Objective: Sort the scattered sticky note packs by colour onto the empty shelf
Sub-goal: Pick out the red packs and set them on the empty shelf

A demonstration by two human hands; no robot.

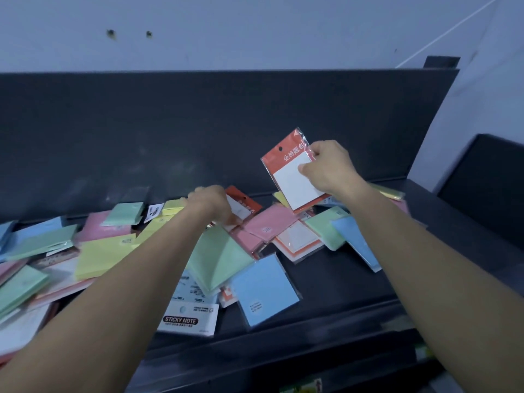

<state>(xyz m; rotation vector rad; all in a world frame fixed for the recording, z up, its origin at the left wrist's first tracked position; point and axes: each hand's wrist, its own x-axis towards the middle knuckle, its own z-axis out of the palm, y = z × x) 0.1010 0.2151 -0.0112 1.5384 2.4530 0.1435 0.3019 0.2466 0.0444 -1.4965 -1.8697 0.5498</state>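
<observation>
The right hand (330, 168) pinched a red-topped pack (292, 177) by its edge, up above the shelf (326, 279). It looked light, bendy and slippery in shiny wrap. The left hand (211, 204) curled on a second red pack (241, 207), maybe gripping it.

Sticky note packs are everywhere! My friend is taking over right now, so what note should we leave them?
Right hand holds a red-topped pack up above the pile.
Left hand is on a second red-topped pack lying in the pile; its grip is unclear.
A green pack, blue pack, yellow pack and pink pack lie mixed on the dark shelf.
Done: no colour groups visible yet.
Left: sort every colour into its own group.
</observation>
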